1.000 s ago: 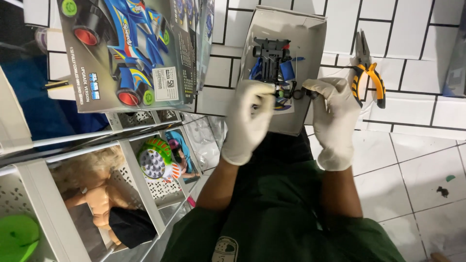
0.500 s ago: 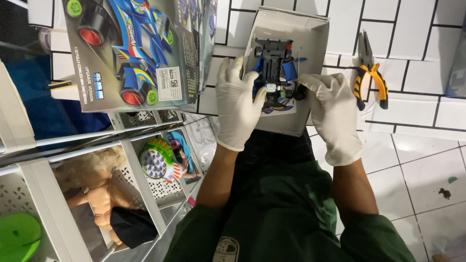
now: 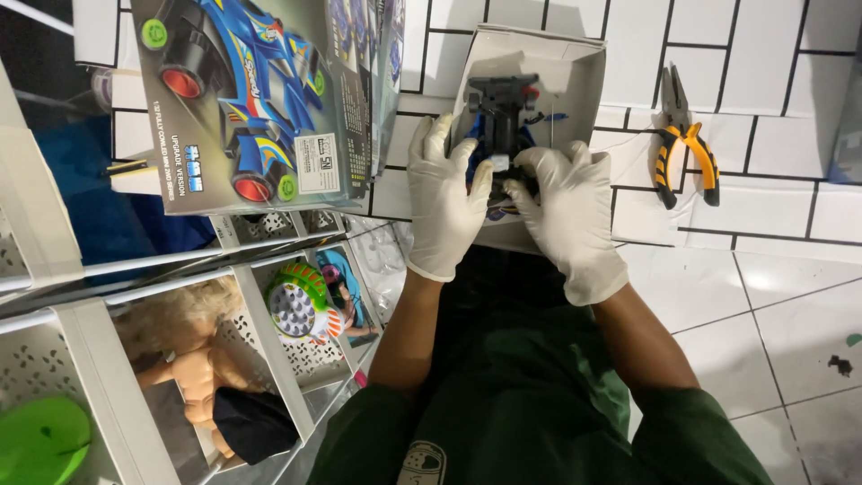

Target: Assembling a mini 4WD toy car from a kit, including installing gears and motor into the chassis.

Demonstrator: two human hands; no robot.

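Observation:
Both my hands wear white gloves and meet over a small black and blue toy car chassis (image 3: 503,112) that lies in an open grey cardboard box tray (image 3: 588,81) on the white tiled floor. My left hand (image 3: 444,202) grips the near left side of the chassis. My right hand (image 3: 566,216) grips its near right side, fingers curled over the near end. The near part of the chassis is hidden under my fingers.
A toy car box lid (image 3: 260,99) with a blue racer picture leans at the left. Orange-handled pliers (image 3: 682,148) lie on the tiles to the right. A white shelf (image 3: 269,359) at lower left holds a doll (image 3: 193,368) and a round green toy (image 3: 296,301).
My hands have moved closer together over the chassis. The right hand slid in from the tray's right side onto the car, and the left hand shifted up beside it.

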